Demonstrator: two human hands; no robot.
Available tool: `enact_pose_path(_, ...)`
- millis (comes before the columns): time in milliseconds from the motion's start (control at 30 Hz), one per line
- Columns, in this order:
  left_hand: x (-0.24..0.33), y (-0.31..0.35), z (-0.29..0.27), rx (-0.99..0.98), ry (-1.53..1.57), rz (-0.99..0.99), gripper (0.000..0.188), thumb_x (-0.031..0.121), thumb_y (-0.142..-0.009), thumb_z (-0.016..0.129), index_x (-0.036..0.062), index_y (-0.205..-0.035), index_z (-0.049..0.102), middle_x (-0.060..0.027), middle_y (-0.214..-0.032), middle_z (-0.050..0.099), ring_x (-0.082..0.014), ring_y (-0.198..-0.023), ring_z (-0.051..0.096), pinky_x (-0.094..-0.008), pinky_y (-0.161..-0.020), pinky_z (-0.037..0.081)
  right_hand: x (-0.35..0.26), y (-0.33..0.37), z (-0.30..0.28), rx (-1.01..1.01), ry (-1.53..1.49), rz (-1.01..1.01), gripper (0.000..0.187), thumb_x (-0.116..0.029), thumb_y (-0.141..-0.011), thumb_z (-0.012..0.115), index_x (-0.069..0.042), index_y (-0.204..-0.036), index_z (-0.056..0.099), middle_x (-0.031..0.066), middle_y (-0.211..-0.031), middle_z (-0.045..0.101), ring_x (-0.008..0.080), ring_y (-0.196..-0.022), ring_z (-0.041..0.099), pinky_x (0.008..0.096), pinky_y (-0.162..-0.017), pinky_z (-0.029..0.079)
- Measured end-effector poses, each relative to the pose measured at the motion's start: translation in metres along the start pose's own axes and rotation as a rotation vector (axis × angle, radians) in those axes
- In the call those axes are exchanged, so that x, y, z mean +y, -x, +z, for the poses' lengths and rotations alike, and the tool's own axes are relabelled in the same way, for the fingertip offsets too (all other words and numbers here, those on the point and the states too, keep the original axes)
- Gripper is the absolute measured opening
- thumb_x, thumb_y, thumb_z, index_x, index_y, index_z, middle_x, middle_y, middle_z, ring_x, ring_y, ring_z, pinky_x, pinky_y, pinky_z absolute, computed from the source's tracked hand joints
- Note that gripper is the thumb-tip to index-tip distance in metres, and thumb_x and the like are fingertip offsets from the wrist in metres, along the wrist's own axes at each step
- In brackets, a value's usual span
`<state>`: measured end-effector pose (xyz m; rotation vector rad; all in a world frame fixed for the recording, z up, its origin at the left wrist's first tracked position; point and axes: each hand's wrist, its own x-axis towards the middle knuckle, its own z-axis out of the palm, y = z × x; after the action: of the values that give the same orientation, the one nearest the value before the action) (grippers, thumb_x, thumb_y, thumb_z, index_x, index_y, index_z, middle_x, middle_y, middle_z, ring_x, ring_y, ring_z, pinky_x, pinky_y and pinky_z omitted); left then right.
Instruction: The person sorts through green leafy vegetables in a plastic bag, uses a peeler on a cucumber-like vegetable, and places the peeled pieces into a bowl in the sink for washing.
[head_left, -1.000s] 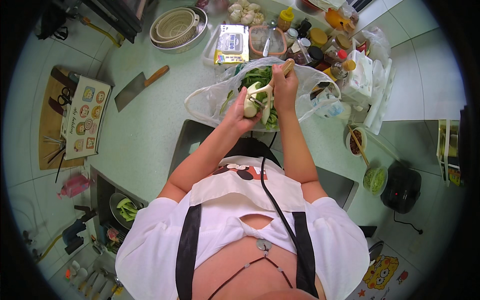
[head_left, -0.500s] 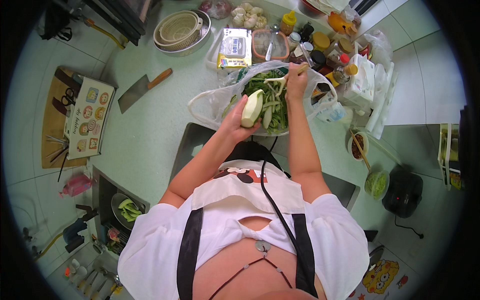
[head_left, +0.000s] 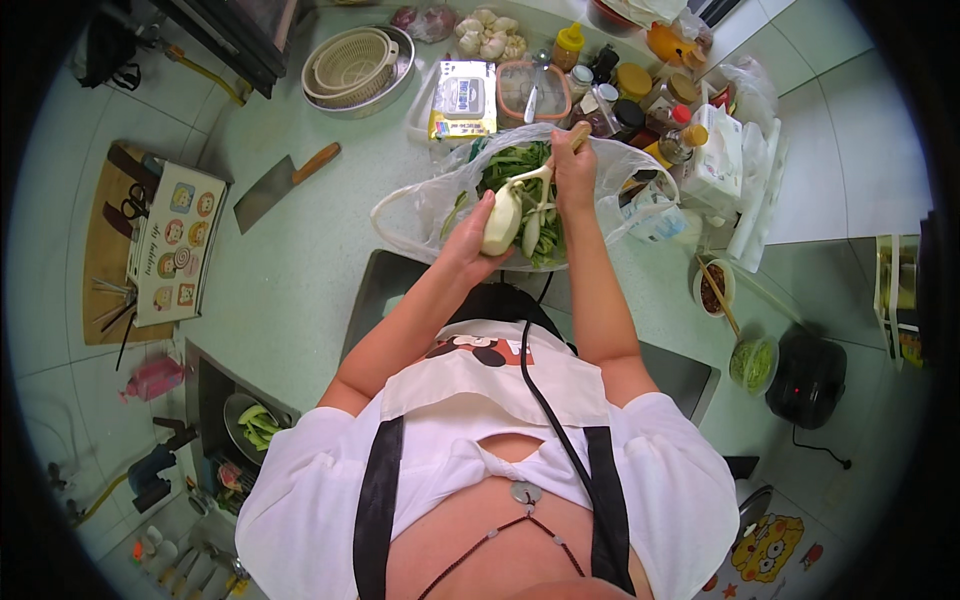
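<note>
In my left hand (head_left: 472, 238), fingers closed around it, is a pale, mostly peeled vegetable (head_left: 502, 224), rounded and longish like a gourd; its exact kind is unclear. My right hand (head_left: 574, 178) grips the wooden handle of a Y-shaped peeler (head_left: 541, 174). The peeler's whitish head reaches the upper end of the vegetable, and whether the blade touches it cannot be made out. Below both hands, an open clear plastic bag (head_left: 420, 212) holds green peel strips and leafy scraps (head_left: 545, 238).
A cleaver (head_left: 272, 193) lies on the counter to the left, near a knife holder (head_left: 178, 240). Behind the bag stand nested strainers (head_left: 352, 65), garlic (head_left: 490, 35), a wipes pack (head_left: 463, 98) and several bottles (head_left: 683, 142). Bowls (head_left: 752, 364) sit at right; a pan of green pieces (head_left: 258, 425) is at lower left.
My right hand has moved slightly left, bringing the peeler's head from apart to the top of the vegetable. My left hand stays nearly in place, with the vegetable turned a little.
</note>
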<state>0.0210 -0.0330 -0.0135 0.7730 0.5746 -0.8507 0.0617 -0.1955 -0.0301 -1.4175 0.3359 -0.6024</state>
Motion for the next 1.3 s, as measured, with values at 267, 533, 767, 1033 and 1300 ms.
enact_pose_path(267,0.003,0.004,-0.007,0.015,-0.09,0.032,0.036,0.046,-0.082,0.05,0.0186,-0.106,0.049,-0.0022,-0.098,0.053,-0.0168,-0.084,0.05,-0.037,-0.075,0.041,-0.005,-0.004,-0.021,0.217,-0.006,-0.051,0.016,-0.017,-0.08,0.057,-0.003,-0.078,0.049,-0.0005,-0.063,0.045,0.008,-0.054,0.042,0.0232,-0.052,0.036)
enact_pose_path(533,0.011,-0.01,-0.014,-0.293,0.129,-0.096,0.04,0.045,-0.088,0.034,0.0142,-0.108,0.05,-0.0073,-0.097,0.055,-0.0199,-0.081,0.053,-0.0303,-0.064,0.044,-0.026,0.009,-0.017,0.124,-0.164,0.037,0.015,-0.018,-0.082,0.056,-0.008,-0.075,0.047,-0.0038,-0.059,0.041,0.0029,-0.047,0.034,0.0188,-0.044,0.027)
enact_pose_path(767,0.005,-0.015,0.001,-0.204,0.279,-0.094,0.038,0.045,-0.087,0.038,0.0144,-0.105,0.051,-0.006,-0.095,0.056,-0.018,-0.081,0.053,-0.0281,-0.061,0.043,-0.061,0.043,0.009,0.015,-0.002,-0.007,0.015,-0.018,-0.081,0.056,-0.009,-0.074,0.047,-0.0042,-0.062,0.042,0.0021,-0.049,0.035,0.0185,-0.042,0.027)
enact_pose_path(1033,-0.001,-0.022,0.0,-0.194,0.279,-0.116,0.035,0.042,-0.084,0.048,0.0121,-0.103,0.051,-0.0056,-0.094,0.055,-0.0185,-0.081,0.054,-0.0284,-0.06,0.045,-0.064,0.047,0.016,-0.015,0.101,-0.058,0.015,-0.018,-0.081,0.056,-0.006,-0.076,0.048,-0.0028,-0.065,0.045,0.004,-0.057,0.039,0.0194,-0.051,0.033)
enact_pose_path(1300,-0.001,-0.023,-0.005,-0.172,0.301,-0.122,0.032,0.039,-0.081,0.054,0.0142,-0.101,0.05,-0.0046,-0.092,0.055,-0.0179,-0.08,0.053,-0.0287,-0.06,0.046,-0.041,0.028,0.011,-0.049,0.042,-0.048,0.015,-0.019,-0.082,0.055,-0.006,-0.079,0.047,-0.0033,-0.068,0.044,0.0035,-0.059,0.038,0.019,-0.052,0.032)
